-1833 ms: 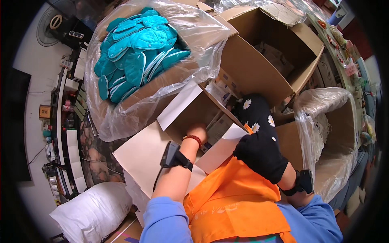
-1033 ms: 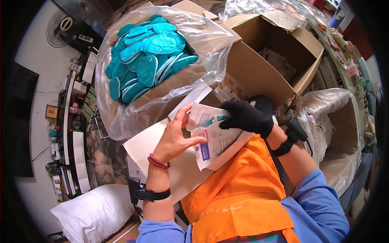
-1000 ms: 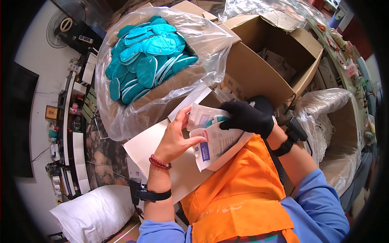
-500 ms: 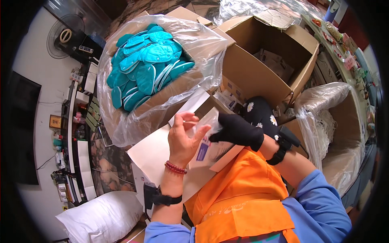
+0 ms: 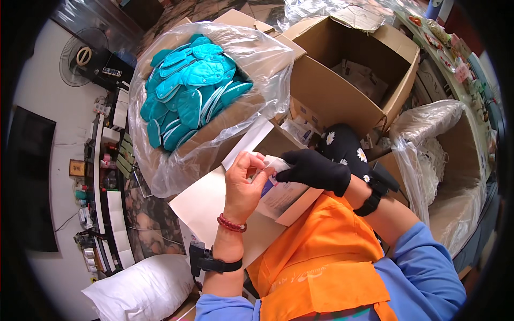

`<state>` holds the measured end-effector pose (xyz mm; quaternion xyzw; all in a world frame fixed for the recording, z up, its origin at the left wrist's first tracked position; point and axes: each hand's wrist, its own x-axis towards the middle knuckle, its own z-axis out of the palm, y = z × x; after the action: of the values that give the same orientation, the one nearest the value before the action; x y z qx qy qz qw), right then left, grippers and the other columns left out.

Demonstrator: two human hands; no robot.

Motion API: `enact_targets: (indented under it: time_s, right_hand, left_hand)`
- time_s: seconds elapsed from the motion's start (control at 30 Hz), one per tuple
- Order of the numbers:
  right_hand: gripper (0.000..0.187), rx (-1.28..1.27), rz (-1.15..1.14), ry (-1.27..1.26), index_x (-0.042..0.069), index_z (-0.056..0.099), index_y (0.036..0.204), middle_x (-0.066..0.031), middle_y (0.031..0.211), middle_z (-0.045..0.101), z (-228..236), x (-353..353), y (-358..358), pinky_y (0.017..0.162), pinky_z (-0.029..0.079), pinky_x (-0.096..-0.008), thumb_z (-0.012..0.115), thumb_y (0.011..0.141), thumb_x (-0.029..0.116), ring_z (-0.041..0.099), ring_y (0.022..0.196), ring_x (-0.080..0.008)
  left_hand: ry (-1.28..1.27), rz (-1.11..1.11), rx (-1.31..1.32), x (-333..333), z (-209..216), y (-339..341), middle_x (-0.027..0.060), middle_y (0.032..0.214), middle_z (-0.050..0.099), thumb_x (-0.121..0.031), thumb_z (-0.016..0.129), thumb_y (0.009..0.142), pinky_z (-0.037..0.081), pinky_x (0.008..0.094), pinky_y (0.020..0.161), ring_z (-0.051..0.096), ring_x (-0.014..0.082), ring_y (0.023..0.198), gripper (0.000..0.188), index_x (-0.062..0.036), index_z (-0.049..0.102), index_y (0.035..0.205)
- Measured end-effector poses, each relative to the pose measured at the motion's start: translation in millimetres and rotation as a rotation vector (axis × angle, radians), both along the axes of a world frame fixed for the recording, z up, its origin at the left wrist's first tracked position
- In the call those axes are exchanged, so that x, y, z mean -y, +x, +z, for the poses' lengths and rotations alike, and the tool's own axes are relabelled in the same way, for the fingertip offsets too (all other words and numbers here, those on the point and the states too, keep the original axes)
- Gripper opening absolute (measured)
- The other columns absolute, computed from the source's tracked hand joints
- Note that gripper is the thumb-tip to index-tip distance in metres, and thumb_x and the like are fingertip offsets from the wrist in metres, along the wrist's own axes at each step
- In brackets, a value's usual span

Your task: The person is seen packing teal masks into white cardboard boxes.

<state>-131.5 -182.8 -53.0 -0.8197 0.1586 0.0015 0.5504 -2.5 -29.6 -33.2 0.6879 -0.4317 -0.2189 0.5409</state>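
Observation:
My bare left hand [image 5: 245, 179], a red bead bracelet at its wrist, pinches the upper edge of a clear plastic bag [image 5: 284, 199] with purple and grey print. My right hand [image 5: 320, 171], in a black glove, closes on the same edge from the other side. The bag's lower part hangs in front of an open white cardboard box [image 5: 201, 200] on my lap, and its mouth is partly hidden by my fingers. Teal fabric pads [image 5: 198, 80] with snaps are heaped in a plastic-lined carton [image 5: 257, 107] just beyond my left hand.
Several flat packets lie in an open brown carton [image 5: 332, 85] at the far right. Another plastic-lined carton [image 5: 455, 198] stands nearer on the right, with pale crumpled material inside. A full white sack [image 5: 142, 289] rests at the lower left, near a shelf unit [image 5: 119, 224].
The bag's top edge, which stood up between my hands, is now lower and crumpled between my fingers. My left fingers have closed on it, and my right hand has tilted slightly.

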Motion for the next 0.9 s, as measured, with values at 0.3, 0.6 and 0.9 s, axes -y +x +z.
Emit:
enact_targets:
  time_s: [0.3,0.6,0.9]
  right_hand:
    - [0.017,0.291,-0.06,-0.301,0.006,0.067,0.094,-0.0164,0.083,0.064,-7,-10,1,0.072,0.052,-0.0376,0.068,0.089,0.022,0.063,0.082,-0.0373]
    - [0.004,0.486,-0.116,-0.711,0.015,0.067,0.075,-0.0079,0.071,0.061,22,-13,-7,0.061,0.048,-0.0405,0.069,0.077,0.017,0.063,0.067,-0.0303]
    - [0.008,0.5,0.178,-0.932,0.012,0.059,0.073,-0.0063,0.064,0.051,40,-32,-29,0.056,0.041,-0.0368,0.066,0.071,0.011,0.056,0.06,-0.0252]
  left_hand:
    - [0.103,-0.019,0.613,11,16,-6,0.0106,0.076,0.059,-0.018,0.068,0.092,0.047,0.0338,0.058,0.061,0.0287,0.067,0.018,-0.0031,0.062,0.083]
    - [-0.062,0.042,0.239,23,16,-22,0.0106,0.065,0.051,-0.005,0.066,0.091,0.039,0.0323,0.053,0.048,0.0232,0.056,0.025,0.0028,0.051,0.073]
    - [0.095,0.161,-0.208,21,-21,-30,0.0086,0.053,0.042,-0.015,0.064,0.094,0.035,0.0289,0.05,0.037,0.0095,0.053,0.036,0.0023,0.053,0.065]
